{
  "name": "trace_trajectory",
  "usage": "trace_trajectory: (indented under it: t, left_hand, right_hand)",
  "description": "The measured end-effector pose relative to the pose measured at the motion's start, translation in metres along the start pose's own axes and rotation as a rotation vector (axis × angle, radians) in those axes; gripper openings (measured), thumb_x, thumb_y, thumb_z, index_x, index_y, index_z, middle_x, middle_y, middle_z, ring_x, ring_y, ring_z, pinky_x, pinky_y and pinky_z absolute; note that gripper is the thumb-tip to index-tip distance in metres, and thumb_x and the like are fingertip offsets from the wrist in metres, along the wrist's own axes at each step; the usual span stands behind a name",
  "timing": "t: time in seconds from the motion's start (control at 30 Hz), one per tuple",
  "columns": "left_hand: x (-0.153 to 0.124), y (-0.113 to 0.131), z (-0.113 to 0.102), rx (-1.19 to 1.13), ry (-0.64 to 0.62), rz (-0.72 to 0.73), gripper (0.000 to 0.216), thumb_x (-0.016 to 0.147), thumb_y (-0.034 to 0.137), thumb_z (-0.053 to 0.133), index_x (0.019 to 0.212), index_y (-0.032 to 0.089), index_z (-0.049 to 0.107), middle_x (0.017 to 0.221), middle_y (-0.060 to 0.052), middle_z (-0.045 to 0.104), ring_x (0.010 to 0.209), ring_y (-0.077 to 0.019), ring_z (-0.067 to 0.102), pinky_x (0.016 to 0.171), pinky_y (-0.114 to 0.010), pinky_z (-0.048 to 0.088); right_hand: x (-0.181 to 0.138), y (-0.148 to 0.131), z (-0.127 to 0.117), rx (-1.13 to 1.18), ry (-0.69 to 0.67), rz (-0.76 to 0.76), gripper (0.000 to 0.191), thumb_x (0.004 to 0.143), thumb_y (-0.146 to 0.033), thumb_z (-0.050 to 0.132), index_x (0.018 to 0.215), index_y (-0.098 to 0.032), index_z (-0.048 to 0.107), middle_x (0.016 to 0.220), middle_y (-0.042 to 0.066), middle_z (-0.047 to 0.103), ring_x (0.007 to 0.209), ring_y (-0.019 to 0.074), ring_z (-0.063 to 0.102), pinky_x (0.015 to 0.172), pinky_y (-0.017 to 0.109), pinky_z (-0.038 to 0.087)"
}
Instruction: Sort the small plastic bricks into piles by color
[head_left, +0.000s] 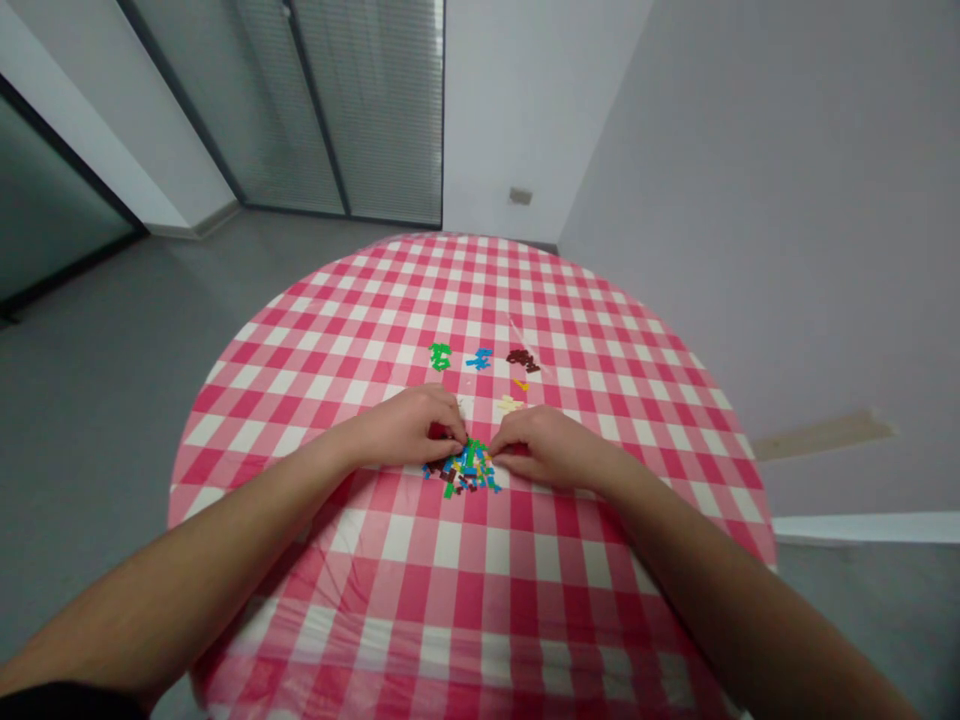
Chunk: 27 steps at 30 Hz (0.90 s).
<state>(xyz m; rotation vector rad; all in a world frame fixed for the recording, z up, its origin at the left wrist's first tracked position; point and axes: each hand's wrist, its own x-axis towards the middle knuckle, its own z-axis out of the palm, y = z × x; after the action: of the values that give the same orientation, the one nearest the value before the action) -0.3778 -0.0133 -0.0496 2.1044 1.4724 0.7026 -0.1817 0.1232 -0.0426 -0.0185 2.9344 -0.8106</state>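
A mixed heap of small coloured pieces [465, 470] lies on the red-and-white checked tablecloth [480, 590] between my two hands. My left hand [411, 424] rests on the cloth at the heap's left edge, fingers curled in a pinch at the pieces. My right hand [546, 446] lies at the heap's right edge, fingertips pressed together against the pieces. What either pinch holds is too small to make out. Beyond the hands sit sorted little groups: green pieces [440, 356], blue pieces [479, 360], dark brown pieces [523, 360], one orange piece [520, 384] and pale yellow pieces [511, 404].
The round table stands close to a grey wall [787, 200] on the right. Grey floor [97, 370] spreads to the left, with glass doors and blinds [352, 100] at the back. The table's rim curves near on all sides.
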Motion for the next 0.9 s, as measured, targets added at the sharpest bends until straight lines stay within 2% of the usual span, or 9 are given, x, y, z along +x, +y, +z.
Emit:
trace_trajectory:
  t: [0.33, 0.43, 0.53, 0.63, 0.77, 0.9]
  left_hand:
    - [0.002, 0.003, 0.004, 0.035, -0.012, 0.030, 0.015, 0.084, 0.014, 0.060, 0.083, 0.021, 0.074, 0.080, -0.003, 0.072, 0.078, -0.0178, 0.063, 0.079, -0.033, 0.047]
    - [0.001, 0.002, 0.003, 0.027, -0.004, 0.015, 0.015, 0.085, 0.015, 0.060, 0.084, 0.020, 0.073, 0.081, -0.004, 0.073, 0.079, -0.0181, 0.064, 0.080, -0.033, 0.047]
    - [0.001, 0.000, 0.002, 0.001, 0.028, -0.002, 0.015, 0.085, 0.015, 0.060, 0.086, 0.021, 0.074, 0.084, -0.004, 0.074, 0.082, -0.0184, 0.065, 0.081, -0.034, 0.048]
    - [0.000, -0.002, 0.002, -0.003, 0.067, -0.013, 0.014, 0.085, 0.016, 0.060, 0.087, 0.021, 0.074, 0.087, -0.004, 0.074, 0.085, -0.0185, 0.065, 0.084, -0.035, 0.048]
    - [0.000, -0.005, 0.002, 0.010, 0.090, -0.011, 0.015, 0.086, 0.018, 0.059, 0.085, 0.022, 0.073, 0.088, -0.003, 0.075, 0.085, -0.0183, 0.064, 0.085, -0.036, 0.048]
    - [0.000, -0.006, 0.003, 0.019, 0.088, 0.007, 0.015, 0.086, 0.018, 0.059, 0.085, 0.021, 0.073, 0.086, -0.003, 0.074, 0.084, -0.0178, 0.064, 0.083, -0.035, 0.048]
  right_hand:
    - [0.002, -0.003, 0.004, -0.042, 0.042, -0.023, 0.016, 0.086, -0.019, 0.059, 0.086, -0.017, 0.074, 0.081, 0.005, 0.072, 0.070, 0.0149, 0.061, 0.066, 0.025, 0.042]
    - [-0.001, 0.003, 0.001, -0.033, 0.193, 0.029, 0.015, 0.082, -0.016, 0.058, 0.082, -0.017, 0.073, 0.079, 0.004, 0.072, 0.070, 0.0155, 0.062, 0.066, 0.026, 0.044]
    - [-0.006, 0.020, -0.006, -0.009, 0.431, 0.242, 0.014, 0.077, -0.015, 0.059, 0.080, -0.018, 0.073, 0.078, 0.004, 0.074, 0.069, 0.0165, 0.065, 0.065, 0.027, 0.046]
    - [-0.010, 0.042, -0.012, 0.042, 0.544, 0.420, 0.019, 0.073, -0.015, 0.061, 0.086, -0.016, 0.074, 0.078, 0.006, 0.074, 0.068, 0.0179, 0.066, 0.063, 0.027, 0.049]
    - [-0.011, 0.062, -0.014, -0.019, 0.508, 0.475, 0.021, 0.075, -0.016, 0.061, 0.089, -0.018, 0.077, 0.084, 0.007, 0.076, 0.073, 0.0202, 0.068, 0.066, 0.030, 0.052]
    - [-0.008, 0.065, -0.013, 0.002, 0.464, 0.491, 0.022, 0.075, -0.013, 0.060, 0.086, -0.020, 0.078, 0.086, 0.007, 0.077, 0.074, 0.0204, 0.069, 0.069, 0.031, 0.053]
